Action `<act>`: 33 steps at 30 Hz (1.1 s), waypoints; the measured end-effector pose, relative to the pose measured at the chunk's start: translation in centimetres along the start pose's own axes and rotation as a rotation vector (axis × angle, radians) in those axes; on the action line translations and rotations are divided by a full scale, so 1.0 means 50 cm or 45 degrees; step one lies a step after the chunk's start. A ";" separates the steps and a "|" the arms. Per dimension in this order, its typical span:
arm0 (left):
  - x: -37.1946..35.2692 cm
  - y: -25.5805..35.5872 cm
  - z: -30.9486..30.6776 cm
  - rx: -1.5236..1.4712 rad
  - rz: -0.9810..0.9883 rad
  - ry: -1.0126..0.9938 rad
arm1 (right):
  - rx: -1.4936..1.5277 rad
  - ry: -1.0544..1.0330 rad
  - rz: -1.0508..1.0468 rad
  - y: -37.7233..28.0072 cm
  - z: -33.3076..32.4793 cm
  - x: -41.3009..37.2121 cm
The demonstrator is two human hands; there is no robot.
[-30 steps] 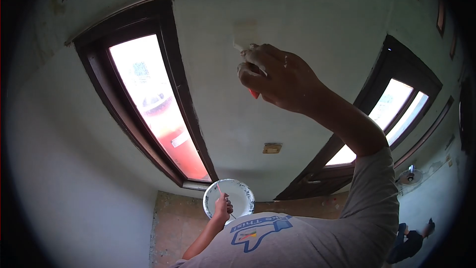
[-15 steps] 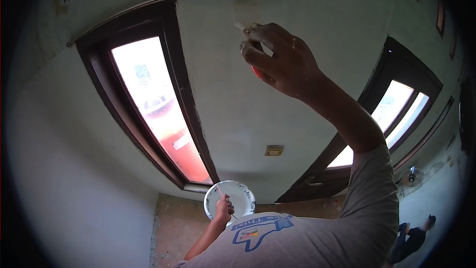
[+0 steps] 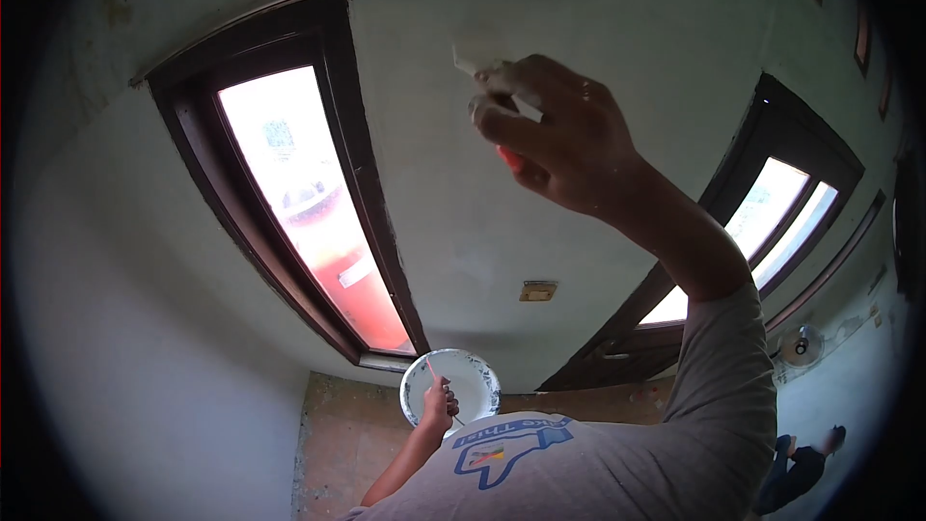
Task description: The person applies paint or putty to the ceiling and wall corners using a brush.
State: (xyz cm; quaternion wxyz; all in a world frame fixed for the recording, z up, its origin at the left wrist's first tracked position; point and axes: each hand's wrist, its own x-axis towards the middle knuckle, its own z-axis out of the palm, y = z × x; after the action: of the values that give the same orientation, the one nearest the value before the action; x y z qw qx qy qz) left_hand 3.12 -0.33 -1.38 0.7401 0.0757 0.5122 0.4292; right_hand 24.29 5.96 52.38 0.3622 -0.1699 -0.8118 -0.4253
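Note:
My right hand is raised high in front of the wall, its fingers closed around a flat tool with a whitish tip. A bit of red shows below the fingers at the tool's handle end. The tip overlaps a slightly different-toned patch of the wall. Low in the view, my left hand is wrapped around the thin handle of a white bucket. Dark smears mark the bucket's rim, and its inside looks white.
A dark-framed window stands on the left, with another dark-framed opening on the right. Between them is a wall switch. A fan and a person in dark clothes are at lower right.
My right hand and the tool have moved a little down and to the right along the wall. My left hand keeps its hold on the bucket handle.

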 end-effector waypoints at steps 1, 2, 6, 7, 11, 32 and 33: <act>0.002 -0.002 -0.002 0.003 -0.006 -0.004 | -0.045 0.093 -0.013 0.016 -0.003 0.007; 0.004 -0.003 -0.004 0.002 -0.008 -0.003 | -0.090 0.184 -0.026 0.031 -0.004 0.010; 0.001 -0.008 -0.002 -0.010 0.014 0.004 | -0.044 -0.137 0.037 0.007 0.016 -0.010; -0.001 -0.007 0.000 -0.013 0.023 0.010 | -0.089 -0.151 0.022 -0.008 0.011 -0.012; -0.002 -0.007 -0.003 -0.028 0.020 0.009 | 0.010 -0.045 0.002 -0.004 -0.006 0.008; 0.006 -0.008 -0.008 -0.023 -0.022 0.012 | -0.380 -0.325 -0.482 -0.037 0.142 -0.170; 0.006 -0.007 -0.008 -0.020 -0.014 0.010 | -0.190 -0.397 -0.467 -0.081 0.169 -0.227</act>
State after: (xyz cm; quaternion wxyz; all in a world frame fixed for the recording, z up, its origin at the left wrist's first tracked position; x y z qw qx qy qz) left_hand 3.01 -0.47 -1.95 0.7411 0.0654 0.5120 0.4295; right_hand 25.89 10.84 38.59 0.1359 -0.1096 -0.8415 -0.5113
